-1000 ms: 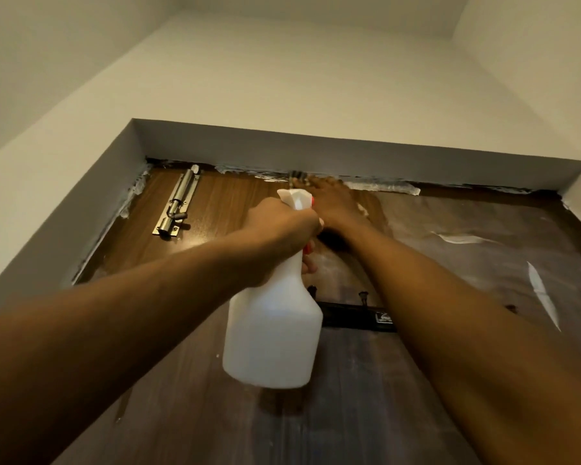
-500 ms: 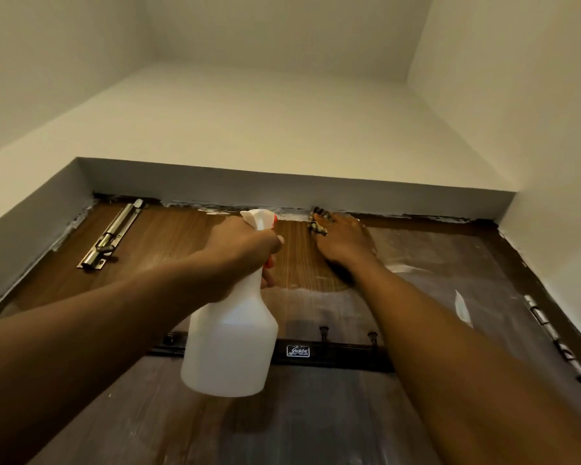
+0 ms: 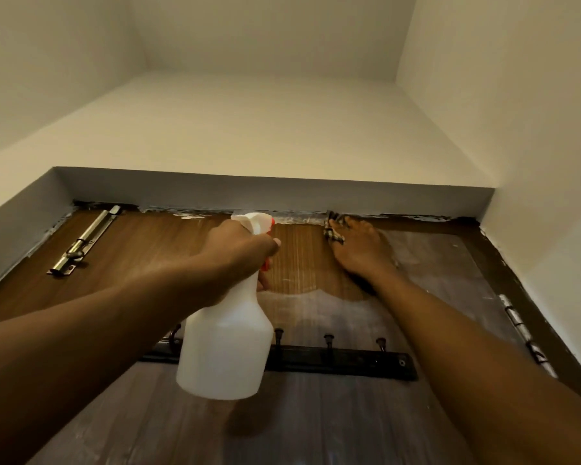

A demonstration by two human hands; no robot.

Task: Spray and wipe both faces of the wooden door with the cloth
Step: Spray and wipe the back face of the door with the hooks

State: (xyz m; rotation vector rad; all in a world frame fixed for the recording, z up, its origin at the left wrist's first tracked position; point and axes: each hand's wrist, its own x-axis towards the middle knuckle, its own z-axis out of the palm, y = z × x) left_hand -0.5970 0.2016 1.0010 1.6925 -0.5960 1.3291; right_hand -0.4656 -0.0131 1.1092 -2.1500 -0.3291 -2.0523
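At the top edge of the wooden door (image 3: 155,263), the right hand (image 3: 358,255) presses the cloth (image 3: 332,231) flat under outstretched fingers to scrub the dull film (image 3: 443,273), while the left hand (image 3: 239,251), fingers wrapped round the neck of the spray bottle (image 3: 225,350), aims its nozzle at the wood alongside.

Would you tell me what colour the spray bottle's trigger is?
Red trigger, clearest in the head view.
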